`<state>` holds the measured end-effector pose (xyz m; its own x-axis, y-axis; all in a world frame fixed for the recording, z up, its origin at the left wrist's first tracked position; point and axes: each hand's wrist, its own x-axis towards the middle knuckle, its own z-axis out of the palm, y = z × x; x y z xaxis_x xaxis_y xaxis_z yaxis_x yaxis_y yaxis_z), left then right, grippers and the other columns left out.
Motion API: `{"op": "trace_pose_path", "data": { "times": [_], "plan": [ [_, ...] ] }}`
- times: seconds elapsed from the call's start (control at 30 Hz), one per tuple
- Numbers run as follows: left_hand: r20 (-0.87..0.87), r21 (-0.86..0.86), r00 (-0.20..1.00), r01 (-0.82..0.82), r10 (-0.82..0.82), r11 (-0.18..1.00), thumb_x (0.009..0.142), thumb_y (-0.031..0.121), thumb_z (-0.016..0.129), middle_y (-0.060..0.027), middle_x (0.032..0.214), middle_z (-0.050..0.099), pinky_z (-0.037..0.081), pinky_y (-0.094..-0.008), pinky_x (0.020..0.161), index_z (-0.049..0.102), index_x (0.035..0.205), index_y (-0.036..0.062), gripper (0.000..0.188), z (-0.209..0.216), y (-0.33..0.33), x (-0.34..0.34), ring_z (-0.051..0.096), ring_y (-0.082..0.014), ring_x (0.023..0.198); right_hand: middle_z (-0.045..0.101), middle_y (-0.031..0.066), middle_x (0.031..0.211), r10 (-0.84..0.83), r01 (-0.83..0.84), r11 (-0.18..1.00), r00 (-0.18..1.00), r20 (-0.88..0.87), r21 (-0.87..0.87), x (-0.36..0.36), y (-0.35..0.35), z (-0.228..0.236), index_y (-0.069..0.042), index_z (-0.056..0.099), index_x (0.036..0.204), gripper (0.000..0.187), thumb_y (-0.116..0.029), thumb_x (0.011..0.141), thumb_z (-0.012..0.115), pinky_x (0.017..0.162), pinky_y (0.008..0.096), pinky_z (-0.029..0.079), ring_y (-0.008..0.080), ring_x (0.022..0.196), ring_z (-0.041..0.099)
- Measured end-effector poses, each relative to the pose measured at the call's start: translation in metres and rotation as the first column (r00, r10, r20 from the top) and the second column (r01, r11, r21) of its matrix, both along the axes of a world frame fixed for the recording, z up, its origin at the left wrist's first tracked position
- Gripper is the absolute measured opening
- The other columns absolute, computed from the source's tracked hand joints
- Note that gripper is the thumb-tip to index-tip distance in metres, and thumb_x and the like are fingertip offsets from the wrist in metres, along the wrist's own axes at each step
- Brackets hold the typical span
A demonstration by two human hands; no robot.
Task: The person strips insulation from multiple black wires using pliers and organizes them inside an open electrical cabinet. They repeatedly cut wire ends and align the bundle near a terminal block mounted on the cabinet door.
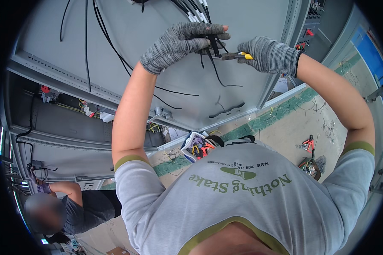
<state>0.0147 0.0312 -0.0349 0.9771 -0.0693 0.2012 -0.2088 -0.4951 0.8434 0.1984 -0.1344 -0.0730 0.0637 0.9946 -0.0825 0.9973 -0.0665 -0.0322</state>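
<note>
My left hand, in a grey knit glove with bare fingertips, is closed round several black cables in front of the grey metal panel. Cable ends hang below its fingers. In my right hand, gloved alike, is a pair of cutting pliers with yellow on the handles. Its jaws point left and lie right beside the cables. Whether they are closed on one, I cannot tell. Above my hands, black cables with white marker sleeves come down to the bundle.
Loose black wires hang on the left over the grey panel. A tool bag stands by my feet. Red-handled pliers and a box of parts lie on the floor, right. Another person works at the left.
</note>
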Motion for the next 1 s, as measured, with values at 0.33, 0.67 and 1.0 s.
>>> {"op": "trace_pose_path", "data": {
  "times": [0.33, 0.67, 1.0],
  "plan": [
    [-0.007, -0.019, 1.0, -0.002, 0.002, 1.0, 0.093, 0.009, 0.055, -0.0144, 0.125, 0.062, 0.048, -0.0364, 0.1, 0.051, 0.135, 0.0029, 0.043, -0.001, -0.001, 0.002, 0.061, -0.0249, 0.115, 0.066, 0.013, 0.101, -0.065, 0.072, 0.996, 0.991, 0.119, -0.056, -0.007, -0.005, 0.01, -0.009, 0.058, 0.121, 0.034, -0.024, 0.09, 0.06, 0.087, 0.0402, 0.051, 0.0296, 0.098, 0.064],
    [-0.013, -0.057, 1.0, 0.007, -0.007, 0.998, 0.092, 0.009, 0.056, -0.016, 0.126, 0.061, 0.048, -0.0383, 0.101, 0.05, 0.135, 0.0011, 0.044, -0.004, 0.002, 0.003, 0.058, -0.0272, 0.118, 0.065, 0.0128, 0.104, -0.008, 0.004, 0.999, 0.995, 0.098, 0.034, -0.004, -0.003, 0.003, -0.008, 0.059, 0.118, 0.033, -0.024, 0.09, 0.061, 0.088, 0.0401, 0.051, 0.031, 0.098, 0.063],
    [-0.022, -0.015, 1.0, -0.002, 0.001, 1.0, 0.092, 0.011, 0.056, -0.0158, 0.125, 0.062, 0.048, -0.0376, 0.101, 0.05, 0.136, 0.0013, 0.045, -0.001, 0.0, 0.003, 0.059, -0.026, 0.117, 0.067, 0.0127, 0.086, 0.044, -0.045, 0.999, 0.997, 0.06, 0.021, 0.002, 0.005, 0.005, -0.008, 0.059, 0.107, 0.026, -0.028, 0.091, 0.061, 0.081, 0.0399, 0.052, 0.0309, 0.087, 0.065]
  ]
}}
